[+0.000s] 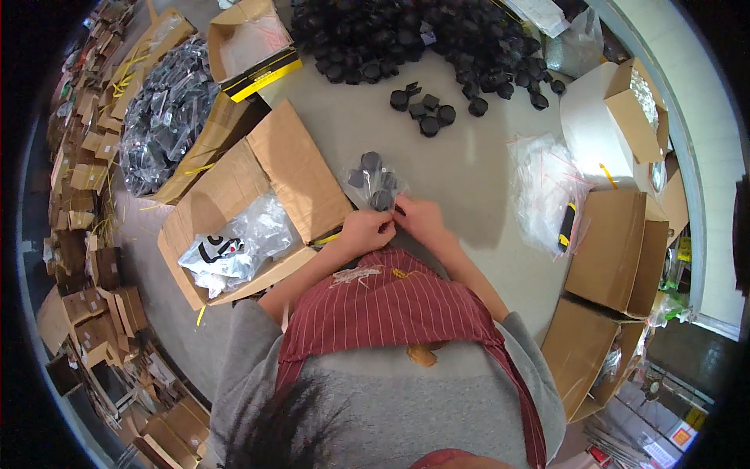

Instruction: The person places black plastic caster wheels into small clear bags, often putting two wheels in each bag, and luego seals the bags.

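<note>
Brown cartons (603, 248) stand at right, and cardboard (131, 309) lies heaped at far left.

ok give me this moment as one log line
left hand: holding clear bag, near edge; right hand: same; inside: black parts; beyond: loose black pieces, black pile

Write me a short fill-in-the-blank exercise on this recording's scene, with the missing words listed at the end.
1. The left hand and right hand are close together at the near edge of a clear plastic bag holding parts coloured ____.
2. The big heap of loose parts lies at the ____ end of the grey worktop, away from the person.
3. Flat clear bags lie to the hands' ____.
4. The open box on the left is made of ____.

Missing words: black; far; right; cardboard
</note>
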A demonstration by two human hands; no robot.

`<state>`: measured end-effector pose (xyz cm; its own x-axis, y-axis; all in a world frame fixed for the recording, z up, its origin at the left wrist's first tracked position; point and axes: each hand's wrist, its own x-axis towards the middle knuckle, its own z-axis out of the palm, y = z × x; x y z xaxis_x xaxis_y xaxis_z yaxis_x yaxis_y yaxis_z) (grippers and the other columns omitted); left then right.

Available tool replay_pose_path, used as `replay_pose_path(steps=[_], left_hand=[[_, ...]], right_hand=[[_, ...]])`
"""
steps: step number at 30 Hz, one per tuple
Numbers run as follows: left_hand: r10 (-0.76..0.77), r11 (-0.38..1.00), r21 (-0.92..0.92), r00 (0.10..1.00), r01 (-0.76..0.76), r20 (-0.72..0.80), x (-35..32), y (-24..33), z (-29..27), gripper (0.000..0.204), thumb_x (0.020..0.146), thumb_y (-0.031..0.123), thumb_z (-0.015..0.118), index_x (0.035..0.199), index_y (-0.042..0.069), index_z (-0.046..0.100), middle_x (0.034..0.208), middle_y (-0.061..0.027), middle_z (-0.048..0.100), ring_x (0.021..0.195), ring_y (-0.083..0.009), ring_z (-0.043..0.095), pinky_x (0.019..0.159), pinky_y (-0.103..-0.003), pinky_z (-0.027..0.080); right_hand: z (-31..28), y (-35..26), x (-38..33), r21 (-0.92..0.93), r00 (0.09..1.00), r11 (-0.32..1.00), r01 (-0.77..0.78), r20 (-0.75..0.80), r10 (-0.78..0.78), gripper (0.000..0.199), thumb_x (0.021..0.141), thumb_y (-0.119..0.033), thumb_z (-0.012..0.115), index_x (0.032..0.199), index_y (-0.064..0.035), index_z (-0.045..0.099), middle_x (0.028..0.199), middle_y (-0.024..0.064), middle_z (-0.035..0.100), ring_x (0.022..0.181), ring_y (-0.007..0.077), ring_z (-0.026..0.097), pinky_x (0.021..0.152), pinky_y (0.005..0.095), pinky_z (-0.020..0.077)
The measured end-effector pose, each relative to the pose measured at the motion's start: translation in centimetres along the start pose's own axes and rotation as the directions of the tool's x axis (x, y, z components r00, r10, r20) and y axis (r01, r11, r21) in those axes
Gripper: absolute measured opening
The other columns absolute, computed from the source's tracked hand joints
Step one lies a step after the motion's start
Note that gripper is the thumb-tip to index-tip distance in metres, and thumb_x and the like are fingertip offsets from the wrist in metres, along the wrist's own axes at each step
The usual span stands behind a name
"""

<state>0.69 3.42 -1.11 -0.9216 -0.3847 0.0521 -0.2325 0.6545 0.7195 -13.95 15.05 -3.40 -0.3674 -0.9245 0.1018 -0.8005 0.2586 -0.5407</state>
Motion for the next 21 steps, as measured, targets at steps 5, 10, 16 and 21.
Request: replay_pose_path(steps=[5, 10, 16, 21], left_hand=[[0.199, 0.980, 0.019, 0.978, -0.200, 0.067, 0.3, -0.4, 0.0, 0.014, 0.077, 0.020, 0.069, 0.077, 0.006, 0.065, 0.073, -0.0144, 0.064, 0.069, -0.0352, 0.064, 0.059, -0.044, 0.051], [0.063, 0.997, -0.043, 0.996, -0.061, 0.063, 0.8, 1.0, -2.5, 0.016, 0.080, 0.022, 0.068, 0.079, 0.006, 0.064, 0.076, -0.0145, 0.065, 0.068, -0.0351, 0.064, 0.059, -0.042, 0.051], [-0.136, 0.978, -0.150, 0.988, 0.146, 0.072, 1.7, 4.1, -7.0, 0.017, 0.080, 0.022, 0.066, 0.083, 0.005, 0.066, 0.072, -0.0149, 0.064, 0.064, -0.0327, 0.063, 0.060, -0.040, 0.050], [-0.007, 0.993, -0.118, 0.987, 0.027, 0.163, 3.8, 5.2, -10.2, 0.016, 0.076, 0.020, 0.066, 0.082, 0.006, 0.068, 0.070, -0.0144, 0.063, 0.061, -0.0313, 0.063, 0.059, -0.040, 0.049]], right_hand=[[1.6, -0.7, 1.1, -0.120, 0.993, 0.992, 0.046, -0.101, -0.059, 0.031, 0.087, -0.039, 0.067, 0.084, -0.0092, 0.060, 0.067, 0.0109, 0.063, 0.059, 0.0341, 0.064, 0.049, 0.0453, 0.0466], [-1.9, -1.9, 0.5, -0.025, 0.999, 0.999, -0.038, 0.017, 0.038, 0.015, 0.084, -0.025, 0.065, 0.094, -0.0139, 0.067, 0.083, 0.0096, 0.067, 0.075, 0.0295, 0.067, 0.059, 0.0458, 0.0497], [-8.9, -0.8, 0.4, -0.360, 0.951, 0.902, 0.238, -0.103, -0.292, 0.039, 0.074, -0.004, 0.066, 0.110, -0.0178, 0.068, 0.112, 0.0045, 0.062, 0.104, 0.0258, 0.062, 0.092, 0.0458, 0.0482], [-11.3, -1.5, 0.3, -0.220, 0.887, 0.888, 0.403, -0.144, -0.438, 0.022, 0.074, -0.007, 0.072, 0.095, -0.0093, 0.067, 0.106, 0.0058, 0.063, 0.100, 0.0265, 0.062, 0.097, 0.0413, 0.0471]])
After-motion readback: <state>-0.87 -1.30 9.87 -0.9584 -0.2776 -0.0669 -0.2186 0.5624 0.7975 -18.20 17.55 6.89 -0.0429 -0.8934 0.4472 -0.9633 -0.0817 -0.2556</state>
